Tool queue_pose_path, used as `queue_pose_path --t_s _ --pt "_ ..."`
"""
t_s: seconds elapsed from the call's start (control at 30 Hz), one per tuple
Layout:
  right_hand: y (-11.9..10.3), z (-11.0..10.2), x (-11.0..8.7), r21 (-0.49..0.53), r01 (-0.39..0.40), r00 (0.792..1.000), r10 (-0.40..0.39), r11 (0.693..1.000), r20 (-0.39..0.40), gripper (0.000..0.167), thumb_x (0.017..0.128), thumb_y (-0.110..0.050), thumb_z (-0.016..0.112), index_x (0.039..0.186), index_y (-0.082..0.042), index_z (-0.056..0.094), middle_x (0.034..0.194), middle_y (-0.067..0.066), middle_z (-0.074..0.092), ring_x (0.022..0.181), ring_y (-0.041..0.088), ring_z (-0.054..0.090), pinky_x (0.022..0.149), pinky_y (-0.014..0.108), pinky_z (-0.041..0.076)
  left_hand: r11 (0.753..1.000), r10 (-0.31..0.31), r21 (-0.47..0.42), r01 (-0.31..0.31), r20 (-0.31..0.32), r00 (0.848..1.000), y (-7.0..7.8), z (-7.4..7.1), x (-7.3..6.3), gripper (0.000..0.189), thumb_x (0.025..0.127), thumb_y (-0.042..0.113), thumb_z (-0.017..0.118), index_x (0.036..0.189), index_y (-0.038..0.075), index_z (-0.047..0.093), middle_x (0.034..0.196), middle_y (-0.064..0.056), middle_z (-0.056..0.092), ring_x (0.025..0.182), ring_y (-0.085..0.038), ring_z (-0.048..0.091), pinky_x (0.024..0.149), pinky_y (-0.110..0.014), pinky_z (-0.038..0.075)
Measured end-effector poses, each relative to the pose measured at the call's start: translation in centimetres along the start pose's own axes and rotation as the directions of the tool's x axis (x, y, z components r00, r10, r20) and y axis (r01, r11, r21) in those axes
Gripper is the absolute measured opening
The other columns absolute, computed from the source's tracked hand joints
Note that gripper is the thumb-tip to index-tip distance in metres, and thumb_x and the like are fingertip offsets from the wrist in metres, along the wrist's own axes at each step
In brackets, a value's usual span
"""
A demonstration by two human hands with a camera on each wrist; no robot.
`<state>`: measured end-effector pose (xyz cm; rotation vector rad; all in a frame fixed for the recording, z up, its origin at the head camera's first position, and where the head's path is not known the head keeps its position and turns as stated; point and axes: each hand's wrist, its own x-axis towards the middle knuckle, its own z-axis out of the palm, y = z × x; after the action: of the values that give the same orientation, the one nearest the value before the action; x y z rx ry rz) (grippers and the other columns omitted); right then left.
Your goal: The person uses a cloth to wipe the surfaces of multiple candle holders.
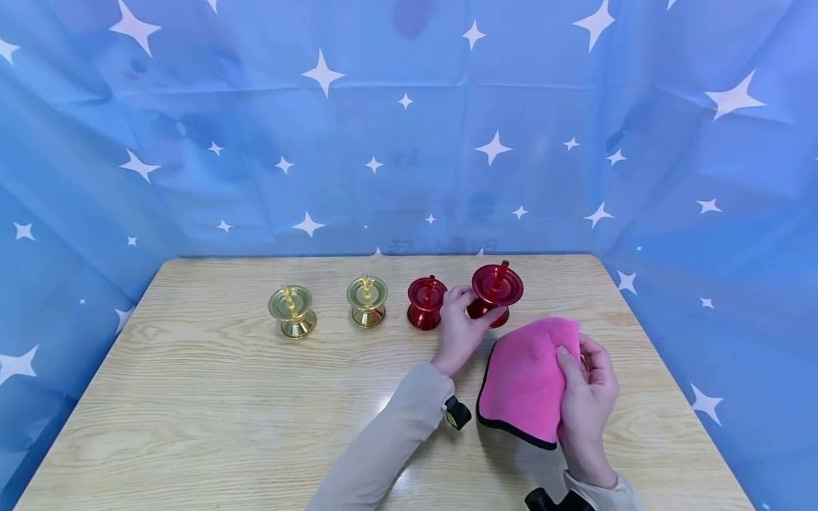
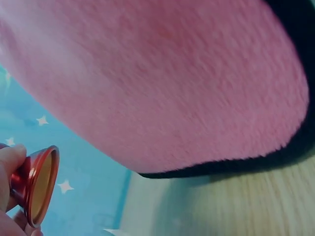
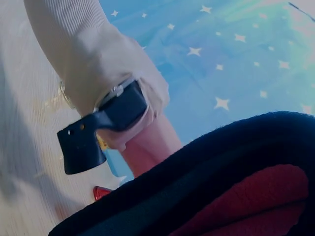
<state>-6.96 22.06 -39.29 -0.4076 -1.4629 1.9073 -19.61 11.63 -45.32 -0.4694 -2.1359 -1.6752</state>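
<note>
My left hand [image 1: 461, 332] grips a shiny red candle holder [image 1: 498, 285] by its narrow middle, thumb on the near side. The holder has a wide dish on top with a red stick standing in it, and its flared base [image 2: 42, 184] faces the left wrist camera. Close on the left of that hand stands a smaller red candle holder [image 1: 424, 304]. My right hand [image 1: 589, 397] pinches a pink cloth [image 1: 527, 383] with black edging by its upper right corner. The cloth hangs just in front of the held holder and fills much of the left wrist view.
Two gold candle holders, one nearer the middle [image 1: 367, 301] and one farther left [image 1: 292, 312], stand along the back of the wooden table [image 1: 211, 404]. A blue curtain [image 1: 409, 142] with white stars surrounds the table behind and at both sides.
</note>
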Motion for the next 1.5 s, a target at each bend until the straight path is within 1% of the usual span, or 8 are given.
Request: queue_pose_path --t_s 0.17,0.3,0.43,0.63,0.83,1.0,1.23,1.5 --pt "0.0 -0.3 0.1 -0.004 -0.002 1.0 0.002 1.0 0.0 0.019 0.087 0.005 0.059 0.104 -0.001 0.063 0.089 0.005 0.063 0.071 0.009 0.064 0.059 0.016 0.05 0.999 -0.037 0.022 0.036 0.035 0.999 -0.8 0.9 0.1 0.036 0.076 0.028 0.079 0.107 0.011 0.071 0.105 -0.001 0.061 0.104 -0.015 0.05 0.088 -0.029 0.043" --pt "0.0 -0.5 0.1 -0.006 -0.003 1.0 0.002 1.0 -0.006 0.019 0.087 0.006 0.058 0.103 -0.002 0.063 0.089 0.005 0.063 0.071 0.009 0.064 0.059 0.016 0.05 0.997 -0.041 0.061 0.039 0.035 0.999 -1.5 1.5 0.2 0.035 0.075 0.027 0.079 0.105 0.01 0.072 0.104 -0.003 0.062 0.102 -0.016 0.052 0.09 -0.031 0.042" --pt "0.0 -0.7 0.1 -0.002 0.001 1.0 -0.001 1.0 -0.01 0.018 0.087 0.006 0.058 0.102 -0.002 0.063 0.087 0.004 0.062 0.07 0.009 0.063 0.058 0.016 0.05 0.994 -0.071 0.082 0.067 0.042 0.997 -2.2 2.1 0.2 0.035 0.075 0.026 0.079 0.104 0.008 0.072 0.103 -0.004 0.063 0.102 -0.018 0.053 0.092 -0.032 0.041" --pt "-0.1 -1.0 0.1 0.006 0.002 1.0 -0.002 1.0 -0.014 0.018 0.087 0.006 0.058 0.103 -0.001 0.063 0.088 0.005 0.063 0.07 0.009 0.063 0.058 0.016 0.05 0.99 -0.111 0.096 0.104 0.07 0.991 -3.1 3.1 0.1 0.032 0.077 0.025 0.078 0.102 0.005 0.072 0.101 -0.005 0.061 0.101 -0.019 0.052 0.089 -0.028 0.043" --pt "-0.2 -1.5 0.1 -0.014 0.0 1.0 0.0 1.0 -0.029 0.02 0.087 0.005 0.059 0.105 -0.001 0.063 0.091 0.005 0.063 0.073 0.009 0.064 0.059 0.017 0.05 0.984 -0.151 0.102 0.143 0.07 0.986 -4.0 4.1 -0.3 0.028 0.076 0.021 0.079 0.097 0.004 0.073 0.1 -0.005 0.061 0.099 -0.019 0.051 0.086 -0.028 0.044" --pt "-0.3 -1.7 0.1 -0.015 0.008 0.999 -0.009 1.0 -0.038 0.02 0.086 0.006 0.059 0.105 -0.001 0.063 0.091 0.005 0.063 0.073 0.009 0.064 0.06 0.016 0.05 0.977 -0.192 0.104 0.184 0.068 0.979 -4.4 4.4 -0.3 0.026 0.075 0.019 0.079 0.095 0.003 0.073 0.1 -0.005 0.061 0.098 -0.021 0.052 0.086 -0.029 0.045" --pt "-0.3 -1.8 0.0 -0.006 0.013 0.999 -0.013 1.0 -0.03 0.019 0.087 0.005 0.059 0.104 0.0 0.062 0.09 0.006 0.063 0.073 0.01 0.064 0.06 0.017 0.051 0.967 -0.229 0.132 0.219 0.065 0.971 -5.0 4.7 -0.4 0.028 0.075 0.023 0.079 0.096 0.005 0.074 0.097 -0.002 0.06 0.097 -0.019 0.051 0.085 -0.029 0.045" --pt "-0.1 -1.8 0.1 0.004 0.018 0.999 -0.018 1.0 -0.034 0.018 0.086 0.006 0.059 0.103 0.0 0.062 0.089 0.006 0.063 0.072 0.009 0.063 0.06 0.016 0.05 0.947 -0.299 0.147 0.286 0.074 0.951 -5.3 4.9 -0.4 0.03 0.074 0.025 0.08 0.098 0.007 0.074 0.097 -0.001 0.059 0.098 -0.019 0.051 0.085 -0.031 0.045"
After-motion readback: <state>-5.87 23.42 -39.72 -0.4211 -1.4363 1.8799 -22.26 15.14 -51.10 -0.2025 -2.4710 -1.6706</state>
